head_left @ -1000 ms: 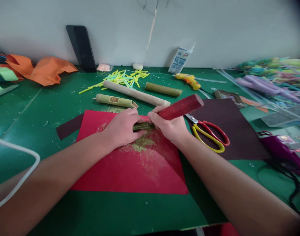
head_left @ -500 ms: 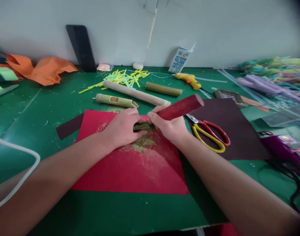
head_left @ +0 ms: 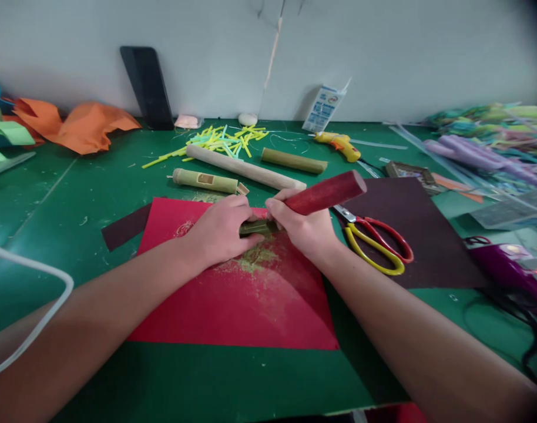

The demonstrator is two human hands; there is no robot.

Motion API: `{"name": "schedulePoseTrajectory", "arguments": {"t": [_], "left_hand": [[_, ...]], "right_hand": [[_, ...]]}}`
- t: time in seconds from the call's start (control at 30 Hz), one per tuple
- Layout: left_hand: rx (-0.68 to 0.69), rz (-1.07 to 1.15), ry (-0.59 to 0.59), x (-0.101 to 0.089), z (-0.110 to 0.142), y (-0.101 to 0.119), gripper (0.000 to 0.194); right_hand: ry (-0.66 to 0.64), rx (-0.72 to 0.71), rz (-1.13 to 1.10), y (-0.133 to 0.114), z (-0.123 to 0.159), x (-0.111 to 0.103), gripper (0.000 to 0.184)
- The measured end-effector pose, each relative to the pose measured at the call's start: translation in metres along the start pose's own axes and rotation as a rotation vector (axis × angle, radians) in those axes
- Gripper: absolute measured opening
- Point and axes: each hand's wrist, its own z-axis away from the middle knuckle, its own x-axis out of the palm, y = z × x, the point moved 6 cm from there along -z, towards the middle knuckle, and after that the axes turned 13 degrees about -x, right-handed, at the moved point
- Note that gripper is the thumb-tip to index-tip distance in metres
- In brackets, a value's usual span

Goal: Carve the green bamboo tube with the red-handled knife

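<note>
Craft workshop: green worktable (head_left: pixel 74 194), scissors (head_left: pixel 376 244), glue gun (head_left: pixel 339 144), paper scraps (head_left: pixel 74 126).

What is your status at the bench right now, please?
Left hand grips bamboo piece. Right hand grips red-handled tool. Scissors beside.

My table (head_left: pixel 52 194) has a green top. Directly on it lie a red sheet (head_left: pixel 233 305) dusted with shavings, a dark brown sheet (head_left: pixel 427 235) with red-and-yellow scissors (head_left: pixel 376 241) on it, a pale wooden rod (head_left: pixel 246 167), two green bamboo pieces (head_left: pixel 204 180) (head_left: pixel 294 160), cut yellow straw bits (head_left: pixel 220 140), a yellow glue gun (head_left: pixel 339 144) and crumpled orange paper (head_left: pixel 81 126).
</note>
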Motion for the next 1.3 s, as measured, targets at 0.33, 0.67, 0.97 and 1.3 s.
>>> {"name": "schedulePoseTrajectory", "arguments": {"t": [0.33,0.67,0.97,1.3], "left_hand": [[0.003,-0.029,0.009,0.002,0.000,-0.002,0.020],[-0.024,-0.062,0.002,0.002,0.000,0.000,0.017],[-0.063,0.018,-0.058,0.005,-0.006,-0.006,0.021],[-0.123,0.056,-0.040,0.000,-0.007,-0.005,0.017]], "right_hand": [[0.119,-0.048,0.103,-0.005,0.003,0.005,0.027],[0.149,-0.036,0.087,-0.001,0.001,0.002,0.024],[0.159,-0.072,0.060,0.000,0.000,0.006,0.022],[0.162,0.011,-0.055,0.006,0.003,0.005,0.024]]}}
